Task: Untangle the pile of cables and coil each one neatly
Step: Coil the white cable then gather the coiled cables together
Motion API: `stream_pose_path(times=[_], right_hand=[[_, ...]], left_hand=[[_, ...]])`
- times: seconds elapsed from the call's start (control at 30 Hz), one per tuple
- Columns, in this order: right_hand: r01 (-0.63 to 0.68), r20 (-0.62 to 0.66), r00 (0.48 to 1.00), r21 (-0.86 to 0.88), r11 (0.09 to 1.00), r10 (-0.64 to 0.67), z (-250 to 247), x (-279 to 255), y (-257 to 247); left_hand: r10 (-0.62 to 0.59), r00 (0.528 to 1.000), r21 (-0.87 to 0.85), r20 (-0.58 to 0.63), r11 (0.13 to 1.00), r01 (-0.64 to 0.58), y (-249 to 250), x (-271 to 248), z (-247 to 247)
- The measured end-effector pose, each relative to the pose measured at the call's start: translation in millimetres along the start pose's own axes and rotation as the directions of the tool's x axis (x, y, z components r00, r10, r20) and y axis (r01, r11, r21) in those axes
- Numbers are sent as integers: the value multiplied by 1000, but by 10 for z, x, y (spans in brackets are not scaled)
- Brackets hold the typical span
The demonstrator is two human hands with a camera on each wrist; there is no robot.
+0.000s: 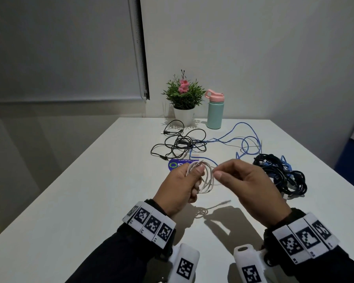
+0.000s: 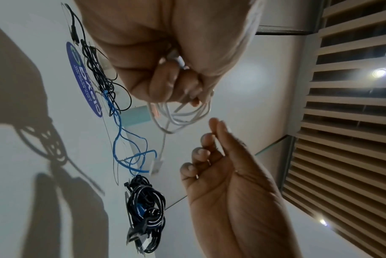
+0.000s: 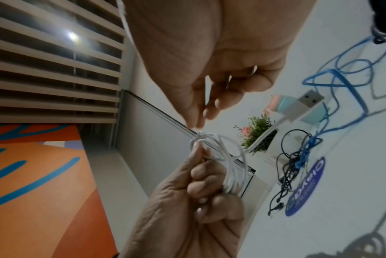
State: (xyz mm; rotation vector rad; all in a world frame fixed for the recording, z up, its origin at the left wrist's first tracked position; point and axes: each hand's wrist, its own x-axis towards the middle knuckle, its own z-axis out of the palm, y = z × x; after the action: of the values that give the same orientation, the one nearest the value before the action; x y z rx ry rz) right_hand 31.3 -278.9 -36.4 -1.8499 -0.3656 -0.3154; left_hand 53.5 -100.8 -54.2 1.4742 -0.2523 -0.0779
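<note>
My left hand (image 1: 195, 181) grips a small coil of white cable (image 1: 208, 181) above the table, thumb on top and fingers curled through the loops (image 3: 233, 157). The coil's tail hangs free with its USB plug (image 2: 155, 165) dangling, also seen as a USB plug (image 3: 306, 103) in the right wrist view. My right hand (image 1: 216, 173) hovers at the coil's right edge with loosely curled fingers (image 2: 206, 139) that hold nothing. A thin black cable (image 1: 180, 144) and a blue cable (image 1: 243, 139) lie tangled beyond. At the right lies a thick black bundle (image 1: 282, 174) with blue strands in it.
A white table (image 1: 90, 190) carries a blue round sticker (image 1: 176, 164) just behind my hands. At its far edge stand a potted plant (image 1: 183, 99) and a teal bottle with a pink lid (image 1: 214, 111). A wall is close behind.
</note>
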Motion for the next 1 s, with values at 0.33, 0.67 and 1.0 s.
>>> stream_pose_path(times=[0.33, 0.67, 1.0], right_hand=[[75, 114, 993, -300, 951, -43, 39, -48, -45], [-189, 200, 969, 209, 959, 148, 31, -5, 23], [-171, 86, 985, 420, 891, 149, -34, 55, 31]], left_hand=[[-72, 980, -462, 183, 874, 151, 28, -78, 43], [-41, 970, -380, 238, 916, 132, 60, -46, -34], [0, 981, -49, 194, 999, 10, 33, -3, -122]])
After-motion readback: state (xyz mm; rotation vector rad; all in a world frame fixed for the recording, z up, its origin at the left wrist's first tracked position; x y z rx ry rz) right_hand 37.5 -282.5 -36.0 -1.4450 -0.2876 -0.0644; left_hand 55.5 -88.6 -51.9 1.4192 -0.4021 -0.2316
